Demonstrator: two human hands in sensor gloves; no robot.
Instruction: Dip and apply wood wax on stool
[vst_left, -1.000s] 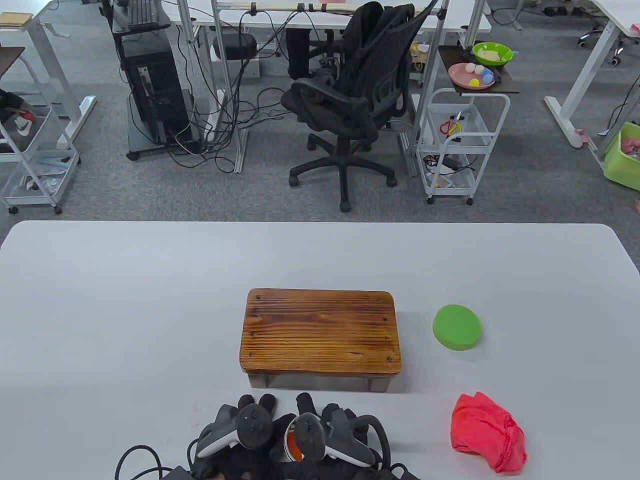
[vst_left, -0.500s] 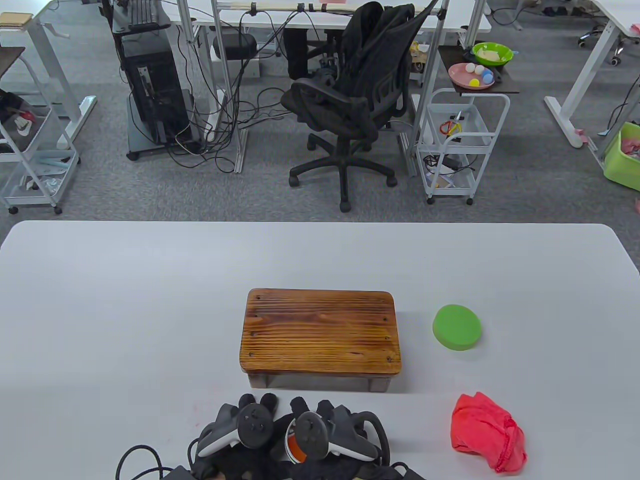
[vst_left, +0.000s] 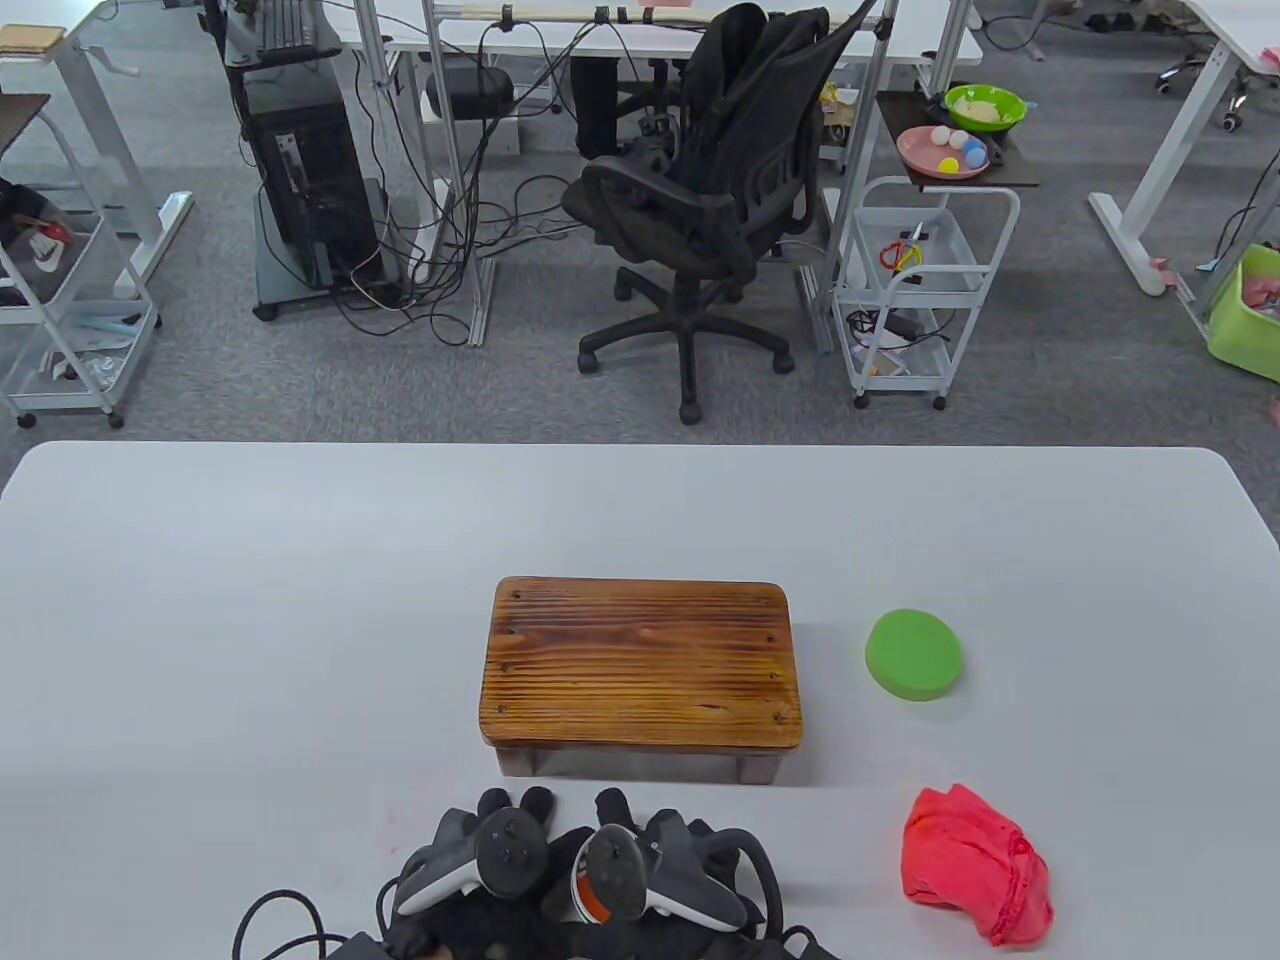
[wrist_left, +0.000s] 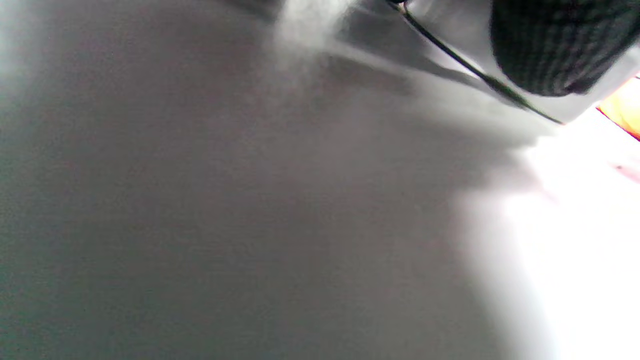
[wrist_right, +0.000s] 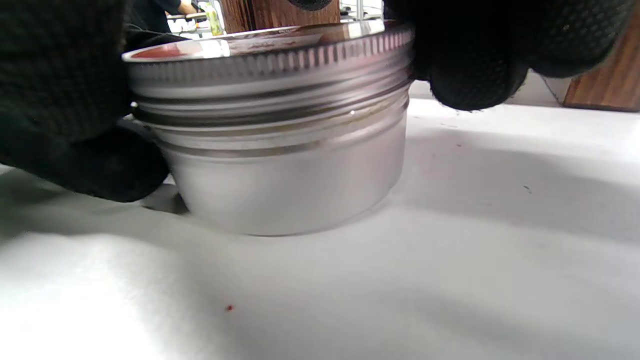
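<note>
The wooden stool (vst_left: 640, 665) stands mid-table; its wood also shows behind the tin in the right wrist view (wrist_right: 605, 85). A round silver wax tin (wrist_right: 290, 165) with a ribbed screw lid (wrist_right: 270, 57) stands on the table near the front edge, mostly hidden between both hands in the table view (vst_left: 583, 885). My right hand (vst_left: 640, 830) grips the lid's rim, with fingertips (wrist_right: 475, 70) on its right side and black glove on its left side too. My left hand (vst_left: 520, 810) is pressed against the tin from the left; its wrist view is blurred, showing only a gloved fingertip (wrist_left: 555, 45).
A green round sponge (vst_left: 913, 655) lies right of the stool. A crumpled red cloth (vst_left: 975, 875) lies at the front right. The white table (vst_left: 250, 600) ends at its far edge, with an office chair (vst_left: 700, 200) and carts beyond.
My right hand has turned slightly on the tin's lid, its tracker shifting a little to the left. The left hand, stool, sponge and cloth have not moved.
</note>
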